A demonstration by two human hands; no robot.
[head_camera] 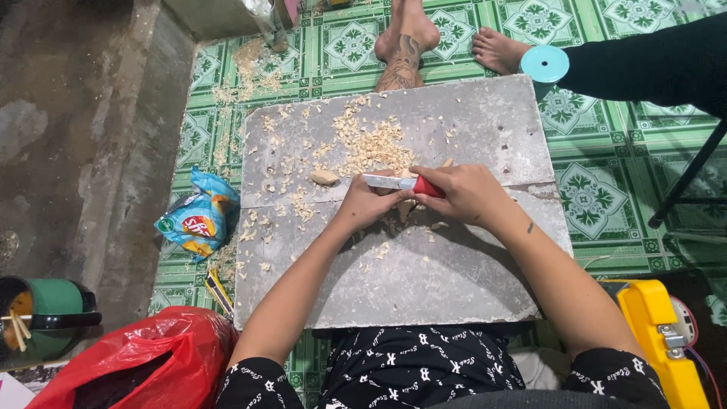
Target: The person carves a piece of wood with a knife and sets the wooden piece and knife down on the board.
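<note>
My right hand [463, 194] grips a knife [395, 182] by its red handle, the blade pointing left. My left hand [369, 204] is closed around a small pale piece of wood [406, 211] just below the blade, mostly hidden by my fingers. Both hands work over a grey stone slab [454, 280] that lies across my lap and the floor. Pale wood shavings [369, 144] are piled on the slab beyond my hands. A small carved pale lump [324, 177] lies left of the blade tip.
A blue snack bag [198, 218] lies left of the slab on green patterned floor tiles [598, 197]. A red plastic bag [144, 360] and a green container [49, 314] sit lower left. A yellow tool [660, 341] is lower right. Another person's feet [447, 38] and a round blue disc [544, 64] are beyond the slab.
</note>
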